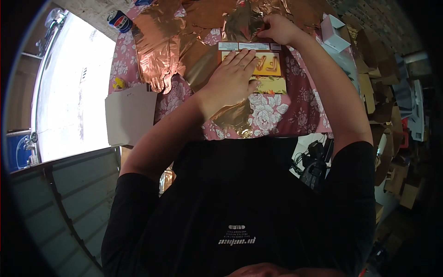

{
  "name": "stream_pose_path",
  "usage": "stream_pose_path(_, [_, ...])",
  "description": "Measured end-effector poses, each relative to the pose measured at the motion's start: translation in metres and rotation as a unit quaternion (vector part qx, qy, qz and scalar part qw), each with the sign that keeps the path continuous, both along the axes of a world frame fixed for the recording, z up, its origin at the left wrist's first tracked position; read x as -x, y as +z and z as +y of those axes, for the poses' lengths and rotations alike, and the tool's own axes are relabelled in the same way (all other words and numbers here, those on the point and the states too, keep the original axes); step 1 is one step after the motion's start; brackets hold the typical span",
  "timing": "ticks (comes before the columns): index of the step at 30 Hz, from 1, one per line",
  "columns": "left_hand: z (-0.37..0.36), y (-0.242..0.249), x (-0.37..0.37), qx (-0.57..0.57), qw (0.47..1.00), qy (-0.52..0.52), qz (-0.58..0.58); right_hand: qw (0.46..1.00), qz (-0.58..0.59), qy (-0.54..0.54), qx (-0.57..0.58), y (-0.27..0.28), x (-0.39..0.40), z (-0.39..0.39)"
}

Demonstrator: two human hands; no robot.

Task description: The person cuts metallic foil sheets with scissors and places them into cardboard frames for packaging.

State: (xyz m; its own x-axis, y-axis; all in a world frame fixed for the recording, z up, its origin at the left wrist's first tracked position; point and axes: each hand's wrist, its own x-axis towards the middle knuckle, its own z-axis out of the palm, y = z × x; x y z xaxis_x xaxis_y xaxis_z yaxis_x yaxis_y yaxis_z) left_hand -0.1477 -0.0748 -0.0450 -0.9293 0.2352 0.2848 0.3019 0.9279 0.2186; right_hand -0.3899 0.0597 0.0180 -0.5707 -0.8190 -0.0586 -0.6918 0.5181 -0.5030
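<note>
My left hand (234,76) lies flat, fingers stretched, on a printed package (270,85) with a yellow and orange front showing balloon-like letters. The hand covers part of the print. Beyond the package's far edge, my right hand (280,30) has its fingers pinched together on a crumpled copper-coloured foil sheet (242,23), which looks like a flat, uninflated foil balloon. More copper foil pieces (154,41) are spread over the far left of the table. Another foil piece (235,120) pokes out below my left wrist, near the table's front edge.
A pink flowered tablecloth (300,101) covers the table. A blue drink can (120,21) stands at the far left, and a white box (334,33) at the far right. At the left edge is a pale cardboard box (130,115). Stacked cardboard (369,87) lines the right side.
</note>
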Motion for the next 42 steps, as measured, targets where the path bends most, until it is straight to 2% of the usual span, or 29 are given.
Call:
stream_pose_path(2, [0.0, 0.001, 0.0, -0.005, 1.0, 0.0, -0.006, 0.993, -0.102, -0.032, 0.056, -0.017, 0.012, 0.001])
stream_pose_path(5, [-0.002, 0.005, 0.002, -0.006, 1.0, -0.004, -0.012, 0.985, -0.139, -0.038, 0.09, -0.019, 0.017, 0.002])
stream_pose_path(9, [-0.003, 0.007, 0.005, -0.004, 1.0, -0.01, -0.019, 0.978, -0.188, -0.064, 0.071, -0.012, 0.014, 0.007])
stream_pose_path(11, [-0.002, 0.01, 0.006, -0.009, 0.999, -0.011, -0.03, 0.995, -0.093, 0.008, 0.039, -0.017, 0.017, 0.012])
stream_pose_path(14, [-0.003, 0.015, 0.007, -0.015, 0.999, -0.013, -0.047, 0.999, -0.045, -0.008, 0.014, -0.019, 0.016, 0.01])
stream_pose_path(17, [-0.005, 0.015, 0.007, -0.019, 0.998, -0.014, -0.06, 0.995, -0.094, -0.021, 0.025, -0.01, 0.009, 0.01])
stream_pose_path(21, [-0.004, 0.015, 0.006, -0.026, 0.998, -0.008, -0.062, 0.995, -0.088, -0.01, 0.039, -0.016, 0.014, 0.012])
stream_pose_path(27, [-0.003, 0.01, 0.006, -0.032, 0.998, -0.003, -0.045, 0.987, -0.138, -0.012, 0.087, -0.015, 0.009, 0.015])
stream_pose_path(29, [-0.003, 0.009, 0.006, -0.032, 0.998, -0.003, -0.045, 0.998, -0.049, -0.002, 0.026, 0.012, -0.014, 0.016])
stream_pose_path(33, [-0.005, 0.006, 0.006, -0.027, 0.999, -0.006, -0.037, 0.999, 0.02, 0.009, 0.031, 0.001, -0.014, 0.02])
stream_pose_path(35, [-0.004, 0.006, 0.005, -0.027, 0.999, -0.005, -0.036, 0.989, 0.117, 0.023, 0.083, -0.005, -0.015, 0.026])
stream_pose_path(36, [-0.004, 0.005, 0.005, -0.026, 0.999, -0.004, -0.034, 0.989, 0.117, 0.021, 0.082, -0.004, -0.014, 0.026])
stream_pose_path(38, [-0.004, 0.004, 0.005, -0.023, 0.999, -0.009, -0.034, 0.994, 0.083, 0.021, -0.065, -0.001, -0.009, 0.024])
stream_pose_path(42, [-0.005, 0.005, 0.005, -0.02, 0.999, -0.01, -0.04, 0.999, 0.036, -0.004, 0.012, -0.005, -0.008, 0.028])
